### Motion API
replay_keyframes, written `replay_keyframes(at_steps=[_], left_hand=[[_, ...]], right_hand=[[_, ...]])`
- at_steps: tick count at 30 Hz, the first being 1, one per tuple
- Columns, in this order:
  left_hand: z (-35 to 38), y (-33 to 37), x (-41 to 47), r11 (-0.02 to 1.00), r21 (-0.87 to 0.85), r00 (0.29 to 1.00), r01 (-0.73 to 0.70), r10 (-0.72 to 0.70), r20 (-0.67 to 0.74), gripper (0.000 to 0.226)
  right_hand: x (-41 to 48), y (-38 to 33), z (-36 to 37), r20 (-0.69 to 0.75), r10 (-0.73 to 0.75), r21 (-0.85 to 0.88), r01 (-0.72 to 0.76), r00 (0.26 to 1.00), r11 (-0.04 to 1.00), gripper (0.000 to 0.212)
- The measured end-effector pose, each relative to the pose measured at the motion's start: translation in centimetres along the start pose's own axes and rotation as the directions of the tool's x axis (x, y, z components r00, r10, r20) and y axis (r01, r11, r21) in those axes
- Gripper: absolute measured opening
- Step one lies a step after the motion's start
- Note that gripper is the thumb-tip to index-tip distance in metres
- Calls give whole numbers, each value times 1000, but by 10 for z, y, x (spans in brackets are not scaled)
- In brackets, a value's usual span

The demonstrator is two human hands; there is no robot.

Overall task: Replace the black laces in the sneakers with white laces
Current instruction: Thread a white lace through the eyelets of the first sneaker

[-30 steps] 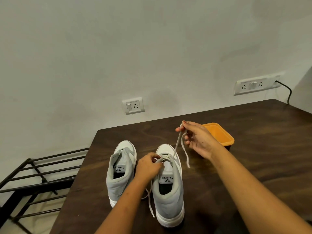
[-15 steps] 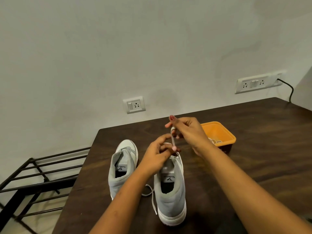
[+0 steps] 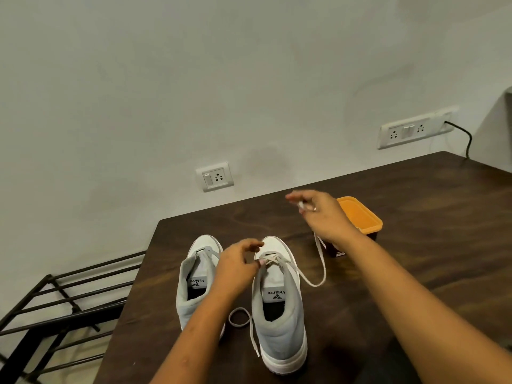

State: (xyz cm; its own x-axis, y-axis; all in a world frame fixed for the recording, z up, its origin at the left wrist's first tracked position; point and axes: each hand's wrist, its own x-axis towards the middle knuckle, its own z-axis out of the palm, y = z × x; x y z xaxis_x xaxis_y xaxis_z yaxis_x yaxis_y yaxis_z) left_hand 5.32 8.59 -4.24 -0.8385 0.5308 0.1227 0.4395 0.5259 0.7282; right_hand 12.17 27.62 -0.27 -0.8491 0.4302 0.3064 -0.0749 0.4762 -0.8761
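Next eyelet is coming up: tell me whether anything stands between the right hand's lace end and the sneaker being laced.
Nothing visible does. The right hand pinches the lace end above the table; only the left hand sits at the sneaker's eyelets; the orange container lies beyond the right hand.

White-and-grey sneakers (image 3: pixel 279 300), white lace (image 3: pixel 310 278), orange-rimmed box (image 3: pixel 360 214), dark-brown table (image 3: pixel 415 245)
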Motion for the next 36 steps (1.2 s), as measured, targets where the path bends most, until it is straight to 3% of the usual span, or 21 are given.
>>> replay_keyframes(at_steps=[3, 6, 9, 13, 17, 22, 28, 36], left_hand=[[4, -8, 0, 979, 76, 975, 189, -196, 103, 40], [10, -8, 0, 960, 180, 965, 214, -237, 116, 17], [7, -11, 3, 941, -28, 937, 337, -332, 112, 10], [-1, -12, 0, 788, -340, 857, 513, -452, 247, 13], [-2, -17, 2, 736, -388, 830, 555, -460, 314, 9], [-3, -21, 5, 692, -432, 814, 578, -449, 369, 13], [-5, -22, 6, 651, -470, 802, 595, -441, 403, 15], [-7, -20, 4, 651, -473, 802, 594, -431, 414, 13]], right_hand=[[-5, -1, 13, 150, 49, -7, -48, 988, 999, 24], [-7, -3, 28, 189, 23, 54, -34, 982, 998, 14], [-10, -3, 40, 240, 23, -24, -18, 970, 1000, 25], [-18, 1, 52, 329, 6, -226, 73, 944, 971, 33], [-18, 3, 62, 385, 47, -364, 105, 922, 926, 37], [-19, 7, 70, 436, 108, -404, 87, 893, 911, 21], [-20, 16, 72, 408, 127, -426, 66, 904, 902, 14], [-26, 22, 85, 345, 119, -598, 121, 931, 792, 18]])
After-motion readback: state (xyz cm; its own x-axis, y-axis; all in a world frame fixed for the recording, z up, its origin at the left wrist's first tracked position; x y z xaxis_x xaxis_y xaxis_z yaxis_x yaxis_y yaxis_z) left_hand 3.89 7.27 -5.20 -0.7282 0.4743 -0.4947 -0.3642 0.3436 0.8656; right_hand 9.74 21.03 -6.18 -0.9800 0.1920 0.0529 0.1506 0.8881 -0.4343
